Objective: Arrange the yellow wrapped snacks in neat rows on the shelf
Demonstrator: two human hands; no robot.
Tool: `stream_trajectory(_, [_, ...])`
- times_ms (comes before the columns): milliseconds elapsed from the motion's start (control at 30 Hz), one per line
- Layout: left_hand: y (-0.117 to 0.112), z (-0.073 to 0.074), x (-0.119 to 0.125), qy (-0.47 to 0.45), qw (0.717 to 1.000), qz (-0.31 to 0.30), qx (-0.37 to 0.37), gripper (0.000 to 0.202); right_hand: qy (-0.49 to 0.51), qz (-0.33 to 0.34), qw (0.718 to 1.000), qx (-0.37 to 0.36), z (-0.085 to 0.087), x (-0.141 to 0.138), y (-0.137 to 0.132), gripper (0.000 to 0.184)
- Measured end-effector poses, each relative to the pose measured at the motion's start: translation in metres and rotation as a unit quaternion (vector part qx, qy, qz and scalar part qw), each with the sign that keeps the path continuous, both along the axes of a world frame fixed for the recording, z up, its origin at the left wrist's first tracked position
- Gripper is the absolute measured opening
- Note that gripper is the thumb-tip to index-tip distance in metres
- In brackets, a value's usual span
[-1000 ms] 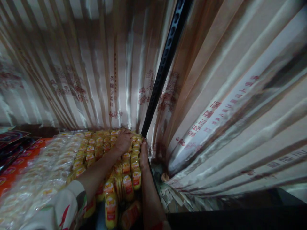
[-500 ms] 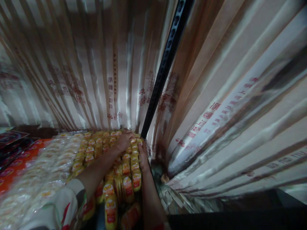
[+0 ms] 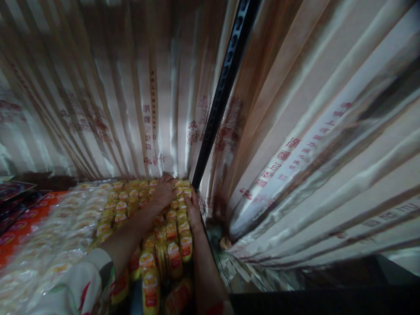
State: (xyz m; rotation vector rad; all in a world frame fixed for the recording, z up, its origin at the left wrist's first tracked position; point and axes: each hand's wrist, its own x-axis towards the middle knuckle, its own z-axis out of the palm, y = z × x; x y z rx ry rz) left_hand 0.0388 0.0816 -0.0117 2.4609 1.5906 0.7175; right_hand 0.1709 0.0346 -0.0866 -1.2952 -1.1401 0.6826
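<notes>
Curtains (image 3: 183, 87) hang behind rowed yellow packets (image 3: 171, 230).
Far rows look settled, near ones uneven; left hand (image 3: 165, 191) lies atop, right hand (image 3: 194, 210) along the right edge, grip impossible to tell.

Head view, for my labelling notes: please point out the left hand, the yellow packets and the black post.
Left hand (image 3: 165, 191): head view, on the back of the hand.
Yellow packets (image 3: 171, 231): head view, on one packet's label.
Black post (image 3: 222, 98): head view, partway along its length.

Left hand (image 3: 165, 192) near right hand (image 3: 194, 211)
</notes>
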Motion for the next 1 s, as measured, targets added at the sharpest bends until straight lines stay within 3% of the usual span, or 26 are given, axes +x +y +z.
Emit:
stream_trajectory(200, [-0.003, 0.0, 0.004, 0.013, 1.0, 0.013, -0.009, 0.031, -0.122, -0.038, 0.992, -0.017, 0.001, -0.001, 0.002, 0.055])
stream_trajectory(500, [-0.008, 0.006, 0.006, -0.01, 0.999, 0.022, -0.028, 0.029, -0.161, -0.091, 0.982, -0.036, 0.021, -0.007, -0.012, 0.046])
stream_trajectory(800, [-0.005, 0.003, 0.003, -0.001, 1.0, 0.017, -0.026, 0.032, -0.156, -0.038, 0.987, -0.013, 0.018, 0.002, -0.008, 0.04])
stream_trajectory(1000, [-0.004, 0.001, 0.0, -0.004, 1.0, 0.01, -0.017, 0.033, -0.086, -0.022, 0.996, -0.018, 0.021, -0.005, -0.009, 0.045])
